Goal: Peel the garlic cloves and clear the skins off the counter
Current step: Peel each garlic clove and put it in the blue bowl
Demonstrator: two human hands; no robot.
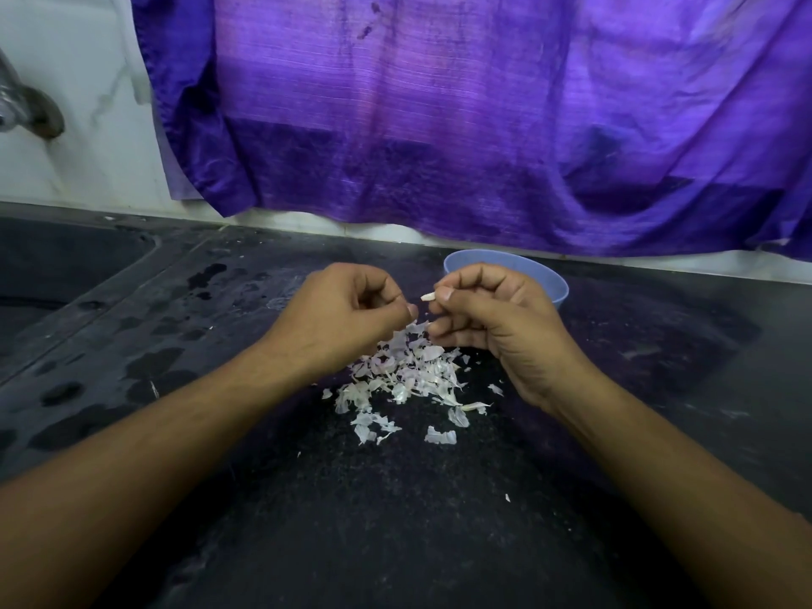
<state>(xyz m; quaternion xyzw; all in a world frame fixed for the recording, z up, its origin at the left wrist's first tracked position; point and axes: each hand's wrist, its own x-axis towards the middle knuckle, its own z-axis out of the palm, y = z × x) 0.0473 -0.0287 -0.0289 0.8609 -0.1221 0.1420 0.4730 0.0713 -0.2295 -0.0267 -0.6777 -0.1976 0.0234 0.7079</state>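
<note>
Right hand [492, 318] pinches garlic clove [428, 296] above skins [408, 375].

Purple cloth [483, 103] over white marble wall [79, 81], dark speckled counter [395, 520] — sink [66, 274] + tap [26, 107] far left

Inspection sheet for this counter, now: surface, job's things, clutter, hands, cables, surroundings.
Surface: dark speckled counter, with wet patches toward the left.
Job's things: garlic clove pinched by the right hand; garlic skins piled loose on the counter under both hands; blue bowl behind the right hand, contents hidden.
Clutter: stray skin flecks lying apart from the pile.
Hands: right hand grips the clove; left hand has its fingers curled beside it, hold unclear.
Cables: nothing seen.
Surroundings: purple cloth hanging on the back wall; tap and sink at left.
</note>
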